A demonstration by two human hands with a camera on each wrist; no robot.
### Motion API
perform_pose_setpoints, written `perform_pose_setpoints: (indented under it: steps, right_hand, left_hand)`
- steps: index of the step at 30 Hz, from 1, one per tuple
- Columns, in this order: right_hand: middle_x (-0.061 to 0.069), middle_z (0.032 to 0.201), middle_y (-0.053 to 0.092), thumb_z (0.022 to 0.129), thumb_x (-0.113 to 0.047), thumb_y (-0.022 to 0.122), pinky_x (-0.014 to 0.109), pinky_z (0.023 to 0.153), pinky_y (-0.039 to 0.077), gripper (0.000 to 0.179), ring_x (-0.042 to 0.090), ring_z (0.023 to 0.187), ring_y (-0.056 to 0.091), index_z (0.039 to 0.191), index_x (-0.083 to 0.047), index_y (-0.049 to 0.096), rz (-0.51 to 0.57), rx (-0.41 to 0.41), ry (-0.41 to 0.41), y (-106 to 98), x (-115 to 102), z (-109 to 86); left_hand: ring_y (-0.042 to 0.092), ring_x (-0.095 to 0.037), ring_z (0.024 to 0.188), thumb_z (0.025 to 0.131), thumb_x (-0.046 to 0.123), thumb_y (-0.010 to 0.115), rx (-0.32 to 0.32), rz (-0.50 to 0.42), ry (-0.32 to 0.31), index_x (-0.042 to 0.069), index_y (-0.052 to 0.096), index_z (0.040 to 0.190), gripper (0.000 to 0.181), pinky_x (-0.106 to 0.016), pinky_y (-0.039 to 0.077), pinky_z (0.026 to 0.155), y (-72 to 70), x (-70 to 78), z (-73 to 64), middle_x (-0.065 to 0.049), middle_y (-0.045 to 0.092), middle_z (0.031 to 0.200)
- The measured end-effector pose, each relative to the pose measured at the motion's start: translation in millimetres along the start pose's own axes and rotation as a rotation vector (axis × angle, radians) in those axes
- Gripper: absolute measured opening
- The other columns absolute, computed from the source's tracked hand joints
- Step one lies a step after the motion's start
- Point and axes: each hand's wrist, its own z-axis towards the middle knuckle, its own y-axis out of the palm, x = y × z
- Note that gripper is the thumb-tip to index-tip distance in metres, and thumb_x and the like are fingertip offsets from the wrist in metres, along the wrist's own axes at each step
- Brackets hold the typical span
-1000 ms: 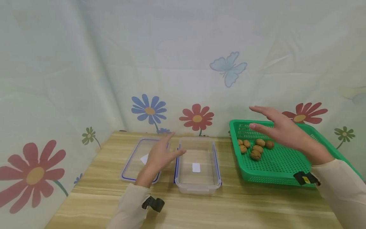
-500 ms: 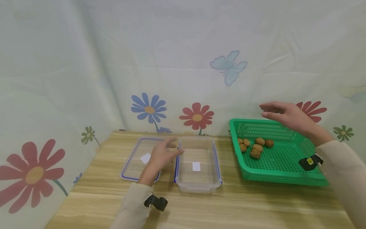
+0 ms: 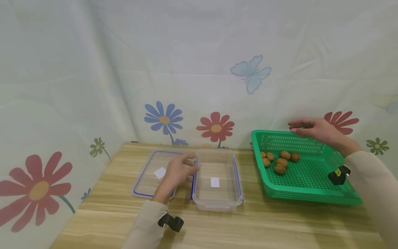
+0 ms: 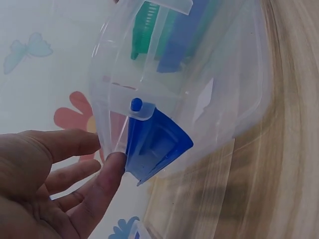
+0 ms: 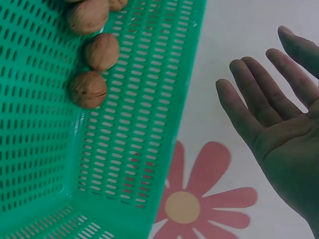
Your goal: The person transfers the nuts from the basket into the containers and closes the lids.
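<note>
My left hand (image 3: pixel 178 170) is at the left rim of a clear plastic food container (image 3: pixel 217 192), its fingers loosely bent. In the left wrist view, the thumb and fingertips come right up to the rim beside a blue latch (image 4: pixel 153 144) that hangs down. My right hand (image 3: pixel 320 130) is raised over the back of a green plastic basket (image 3: pixel 311 193), fingers relaxed and holding nothing. The right wrist view has the open palm beyond the basket's rim. Several walnuts (image 3: pixel 280 168) lie toward the basket's left side.
The container's lid (image 3: pixel 144 185), with a blue seal and a white label (image 3: pixel 160 172), lies flat left of the container. All stand on a wood-grain table (image 3: pixel 214 231) against a flower-print curtain (image 3: pixel 199 62).
Both hands have gone from spread fingers to looser, bent ones. The right hand has drawn back to the right; the left has stayed by the container's left rim. Container, lid and basket have not moved.
</note>
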Motion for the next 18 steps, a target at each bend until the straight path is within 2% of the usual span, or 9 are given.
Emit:
perform_pose_setpoints:
  steps: [7, 12, 13, 16, 18]
  right_hand:
    - [0.026, 0.144, 0.061, 0.109, -0.036, 0.063, 0.044, 0.093, 0.060, 0.057, 0.039, 0.116, 0.070, 0.151, 0.001, 0.054, 0.001, -0.006, 0.004, 6.0, 18.9, 3.3]
    - [0.028, 0.142, 0.062, 0.109, -0.030, 0.064, 0.051, 0.095, 0.059, 0.053, 0.040, 0.117, 0.069, 0.148, 0.004, 0.056, -0.013, -0.018, 0.013, 10.5, 36.6, 5.4]
    - [0.028, 0.141, 0.062, 0.109, -0.029, 0.064, 0.051, 0.095, 0.059, 0.053, 0.041, 0.118, 0.068, 0.148, 0.005, 0.055, -0.009, -0.022, 0.020, 11.6, 40.2, 5.5]
    - [0.028, 0.141, 0.062, 0.109, -0.026, 0.065, 0.040, 0.091, 0.061, 0.051, 0.042, 0.119, 0.067, 0.147, 0.007, 0.056, -0.001, -0.032, 0.030, 15.1, 50.1, 5.3]
    - [0.030, 0.141, 0.061, 0.109, -0.023, 0.065, 0.038, 0.090, 0.061, 0.050, 0.043, 0.121, 0.066, 0.146, 0.008, 0.056, 0.012, -0.043, 0.023, 16.9, 55.4, 4.8]
  left_hand:
    - [0.072, -0.025, 0.064, 0.091, -0.002, 0.079, 0.040, -0.039, -0.005, -0.004, 0.066, 0.138, 0.049, -0.041, 0.065, 0.062, 3.6, -2.8, 1.0, -0.022, 0.074, 0.110]
    - [0.070, -0.022, 0.060, 0.091, -0.001, 0.078, 0.078, -0.027, -0.014, -0.003, 0.069, 0.135, 0.045, -0.043, 0.065, 0.063, 5.3, -1.7, 0.7, -0.019, 0.074, 0.108]
    - [0.070, -0.021, 0.060, 0.091, -0.001, 0.078, 0.084, -0.026, -0.015, -0.003, 0.069, 0.135, 0.045, -0.043, 0.065, 0.063, 5.5, -1.8, 0.8, -0.018, 0.074, 0.108]
    - [0.069, -0.019, 0.059, 0.092, 0.000, 0.077, 0.094, -0.025, -0.017, -0.001, 0.069, 0.136, 0.045, -0.041, 0.065, 0.064, 5.8, -2.6, 1.0, -0.018, 0.074, 0.110]
    - [0.069, -0.018, 0.059, 0.092, 0.001, 0.076, 0.096, -0.020, -0.018, -0.001, 0.069, 0.136, 0.045, -0.041, 0.065, 0.064, 5.9, -3.2, 0.9, -0.018, 0.073, 0.111]
